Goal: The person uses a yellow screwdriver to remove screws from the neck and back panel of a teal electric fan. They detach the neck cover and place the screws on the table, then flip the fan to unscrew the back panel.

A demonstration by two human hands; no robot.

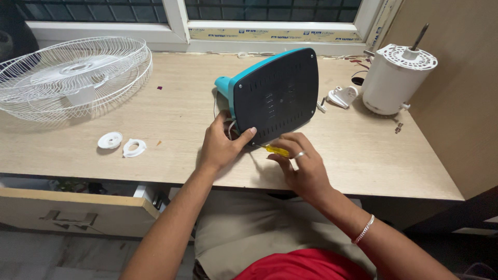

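- Resting on its edge near the middle of the pale wood-grain tabletop, the teal plastic fan base with a black slotted underside plate was tilted so that the black plate faced the camera.
- The left hand was clasped on the lower left edge of the fan base, the thumb pressed against the black plate and the fingers wrapped behind it, where thin wires emerged.
- The right hand was closed around the yellow-handled screwdriver, which was held just beneath the lower edge of the black plate; the tip was hidden and its contact with the plate could not be determined.
- A silver ring was worn on one finger of the right hand and a silver chain bracelet on the right wrist.
- The white wire fan guard was laid flat at the far left of the tabletop, well apart from the hands.
- Two small white round plastic fittings were seen side by side near the front left edge of the tabletop.
- The white cylindrical motor housing with a protruding metal shaft stood upright at the far right, with a small white plastic bracket just beside it.
- A wooden drawer was pulled open below the tabletop on the left.
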